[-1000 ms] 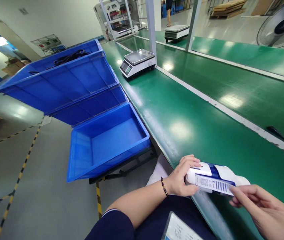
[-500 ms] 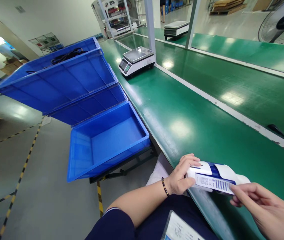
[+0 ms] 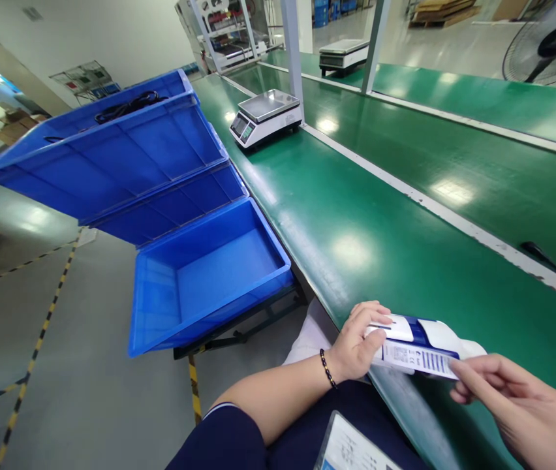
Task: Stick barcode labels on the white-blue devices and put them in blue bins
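Note:
Near the table's front edge lies a small white-and-blue cardboard box (image 3: 425, 333), with pale flaps at its right end. A printed white strip (image 3: 417, 360) with blue bars and tiny text runs along its near side; whether it is a label or a panel I cannot tell. My left hand (image 3: 361, 341) is closed around the box's left end, thumb on the near side and fingers over the top. Thumb and forefinger of my right hand (image 3: 513, 398) pinch the strip's right end, the other fingers curled beneath.
A blue crate (image 3: 209, 333) stands on a dark stand left of the table, with stacked blue crates (image 3: 145, 156) behind it holding black cables (image 3: 128, 108). A weighing scale (image 3: 268, 117) sits farther along the green table (image 3: 317, 215). A black object (image 3: 552, 261) lies at right.
My left thumb has shifted slightly upward on the box's near side. The right hand's pinch and the box stay nearly in place; the view has moved a little.

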`<state>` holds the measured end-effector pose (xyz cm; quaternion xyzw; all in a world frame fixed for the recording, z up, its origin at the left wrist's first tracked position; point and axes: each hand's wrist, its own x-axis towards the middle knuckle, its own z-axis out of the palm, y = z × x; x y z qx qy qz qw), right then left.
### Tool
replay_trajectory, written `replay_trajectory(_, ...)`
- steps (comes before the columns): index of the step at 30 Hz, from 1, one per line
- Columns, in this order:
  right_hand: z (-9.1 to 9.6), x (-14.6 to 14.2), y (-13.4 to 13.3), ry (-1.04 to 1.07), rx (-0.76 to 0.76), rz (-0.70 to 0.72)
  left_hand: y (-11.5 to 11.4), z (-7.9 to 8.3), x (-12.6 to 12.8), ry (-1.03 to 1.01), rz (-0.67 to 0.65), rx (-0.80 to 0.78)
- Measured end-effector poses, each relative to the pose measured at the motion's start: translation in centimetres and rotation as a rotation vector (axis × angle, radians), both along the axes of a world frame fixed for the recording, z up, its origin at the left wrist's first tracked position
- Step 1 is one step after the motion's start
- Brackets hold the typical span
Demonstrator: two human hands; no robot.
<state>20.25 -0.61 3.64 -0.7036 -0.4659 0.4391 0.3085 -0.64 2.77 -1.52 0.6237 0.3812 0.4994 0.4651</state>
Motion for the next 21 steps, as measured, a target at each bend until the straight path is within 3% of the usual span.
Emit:
replay_trajectory(4, -0.60, 0.60, -0.01, 0.127, 0.015, 0.007, -0.08, -0.10, 0.00, -0.018, 0.015, 0.033)
replay_trajectory(21, -0.88, 0.33, -0.40, -0.032, -0.021, -0.024, -0.07, -0.07, 0.06, -0.039, 0.020, 0.053)
